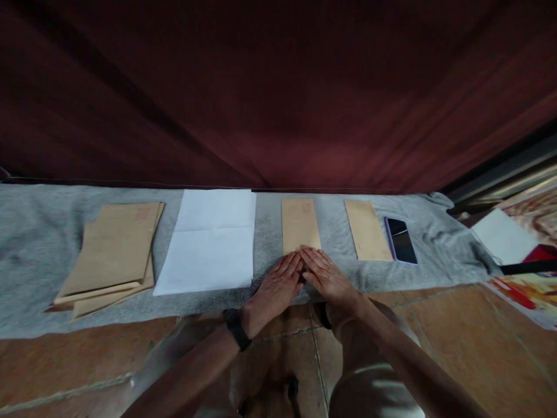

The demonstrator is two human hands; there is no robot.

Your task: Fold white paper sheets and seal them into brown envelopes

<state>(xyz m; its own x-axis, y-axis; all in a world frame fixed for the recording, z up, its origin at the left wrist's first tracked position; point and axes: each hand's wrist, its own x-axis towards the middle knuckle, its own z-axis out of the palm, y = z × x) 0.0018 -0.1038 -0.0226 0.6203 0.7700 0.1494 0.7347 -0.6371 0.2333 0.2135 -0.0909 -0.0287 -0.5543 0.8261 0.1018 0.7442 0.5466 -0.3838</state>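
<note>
A brown paper envelope (299,223) lies flat on the grey cloth in front of me, its lower end covered by my hands. My left hand (281,280) rests palm down on that end, fingers stretched out and lying flat. Beside it, my right hand (327,277) presses flat on the same end, its fingertips meeting those of the left. The thumbs come close together between them. A second brown envelope (369,231) lies to the right, apart from my hands. White paper sheets (209,244) with a crease across the middle lie to the left.
A pile of larger brown envelopes (114,247) sits at the far left. A phone (401,241) in a purple case lies right of the second envelope. The grey cloth (452,249) ends at the tiled floor (474,325). A dark red curtain (278,104) hangs behind.
</note>
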